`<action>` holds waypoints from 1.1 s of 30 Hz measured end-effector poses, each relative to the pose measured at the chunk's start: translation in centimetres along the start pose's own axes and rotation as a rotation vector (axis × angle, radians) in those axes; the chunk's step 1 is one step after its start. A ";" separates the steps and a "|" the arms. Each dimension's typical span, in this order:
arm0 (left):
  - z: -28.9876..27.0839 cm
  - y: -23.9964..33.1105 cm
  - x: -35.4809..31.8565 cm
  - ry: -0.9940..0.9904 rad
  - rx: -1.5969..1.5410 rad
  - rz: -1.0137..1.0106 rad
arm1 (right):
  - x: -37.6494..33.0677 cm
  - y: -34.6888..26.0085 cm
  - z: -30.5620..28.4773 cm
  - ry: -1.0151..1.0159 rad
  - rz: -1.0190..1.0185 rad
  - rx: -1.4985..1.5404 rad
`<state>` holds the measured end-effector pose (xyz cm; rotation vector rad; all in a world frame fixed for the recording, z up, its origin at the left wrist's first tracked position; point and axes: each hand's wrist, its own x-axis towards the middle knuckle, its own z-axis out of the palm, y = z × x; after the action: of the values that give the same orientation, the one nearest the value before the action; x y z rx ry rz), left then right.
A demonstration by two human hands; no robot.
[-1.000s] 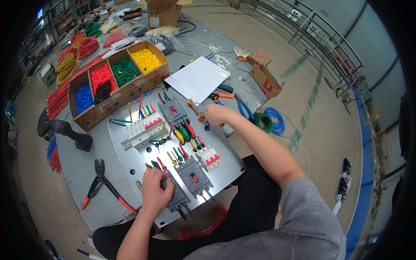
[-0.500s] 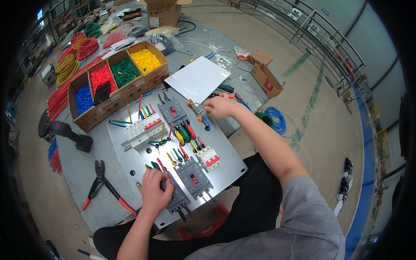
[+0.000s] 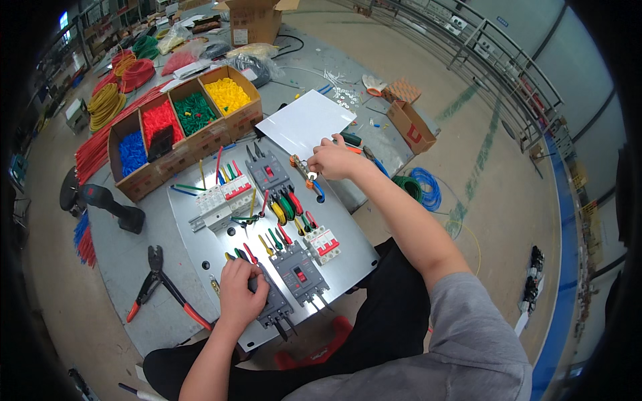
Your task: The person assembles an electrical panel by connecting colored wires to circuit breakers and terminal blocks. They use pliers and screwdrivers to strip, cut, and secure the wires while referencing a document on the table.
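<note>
My right hand (image 3: pixel 329 160) is pinched closed on a small silver spanner (image 3: pixel 312 176), its end at the brass terminal bar (image 3: pixel 301 165) with orange supports. A blue wire (image 3: pixel 319 194) runs from that bar down into a hole in the metal mounting plate (image 3: pixel 200 244). At the plate's near left side, my left hand (image 3: pixel 242 292) curls over a dark grey circuit breaker (image 3: pixel 275 309) and partly covers it. Another grey breaker (image 3: pixel 299 273) stands beside it, and a third breaker (image 3: pixel 268 171) sits farther back. White miniature breakers (image 3: pixel 224 201) and coloured wires surround them.
Crimping pliers (image 3: pixel 157 277) and a cordless drill (image 3: pixel 112 207) lie left of the plate. Behind it stand a divided cardboard box (image 3: pixel 150 169) of coloured caps and a white sheet (image 3: pixel 304 123). Loose washers (image 3: pixel 344 97) and a small open carton (image 3: pixel 410 127) are farther right.
My right hand has shifted slightly and turned at the terminal bar, with its fingers raised differently; the spanner's end shows at another angle. My left hand stays on the breaker.
</note>
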<state>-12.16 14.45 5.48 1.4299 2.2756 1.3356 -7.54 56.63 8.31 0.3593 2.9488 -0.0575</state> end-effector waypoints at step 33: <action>0.1 -0.1 0.1 -0.003 0.005 0.000 | -0.8 1.3 1.3 -0.137 0.054 0.268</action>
<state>-12.21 14.54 5.39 1.4326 2.2787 1.3282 -6.29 57.61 7.12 0.4503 2.7967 -0.4546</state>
